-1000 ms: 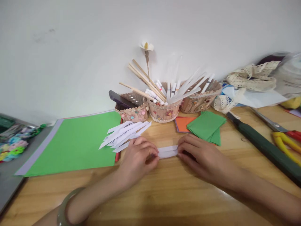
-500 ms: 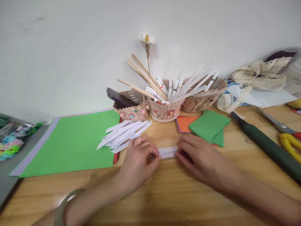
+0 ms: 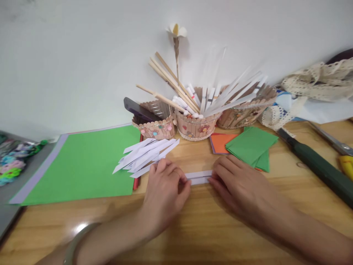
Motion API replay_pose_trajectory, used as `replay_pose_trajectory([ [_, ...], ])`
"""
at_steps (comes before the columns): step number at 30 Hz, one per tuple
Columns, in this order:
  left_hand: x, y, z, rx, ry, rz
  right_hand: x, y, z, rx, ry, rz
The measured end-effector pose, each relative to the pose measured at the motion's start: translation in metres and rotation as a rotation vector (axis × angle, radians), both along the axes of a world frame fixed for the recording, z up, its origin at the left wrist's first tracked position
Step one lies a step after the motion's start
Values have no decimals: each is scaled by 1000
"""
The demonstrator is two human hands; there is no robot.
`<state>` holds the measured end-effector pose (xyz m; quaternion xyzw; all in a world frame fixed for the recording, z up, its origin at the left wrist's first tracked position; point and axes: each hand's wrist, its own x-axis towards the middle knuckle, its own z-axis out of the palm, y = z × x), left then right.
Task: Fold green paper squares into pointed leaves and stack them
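A narrow folded strip of white paper runs between my two hands just over the wooden table, with a crease line along its length. My left hand pinches its left end between thumb and fingers. At the other end, my right hand has its fingers closed on the paper, and the fingertips hide that end. Beyond my left hand lies a pile of folded white paper strips, partly over a large green sheet. Small green paper pieces and an orange piece lie behind my right hand.
Three decorated stick baskets stand by the wall, holding wooden sticks, markers and clear glue sticks. A dark green tool handle, scissors and lace ribbon are on the right. Colourful craft pieces sit at far left.
The view has shifted slightly. My hands are a little farther apart, and more of the paper strip shows between them. Both still grip its ends.
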<state>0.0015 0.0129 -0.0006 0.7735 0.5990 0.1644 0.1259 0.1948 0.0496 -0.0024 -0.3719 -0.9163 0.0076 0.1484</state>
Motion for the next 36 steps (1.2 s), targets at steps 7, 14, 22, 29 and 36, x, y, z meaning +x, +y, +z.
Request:
replay_pose_trajectory([
  [7, 1, -2, 1, 18, 104, -24, -1, 0, -1, -22, -48, -68],
  [14, -1, 1, -4, 74, 296, -22, -2, 0, -1, -18, -49, -66],
  [22, -2, 3, -5, 49, 299, -46, -2, -4, -3, -59, 26, -39],
  [29, -3, 2, -4, 30, 236, -40, -5, -6, -12, -14, 59, -34],
  [36, -4, 3, -7, 54, 145, -1, -3, -7, -17, -27, 99, -39],
])
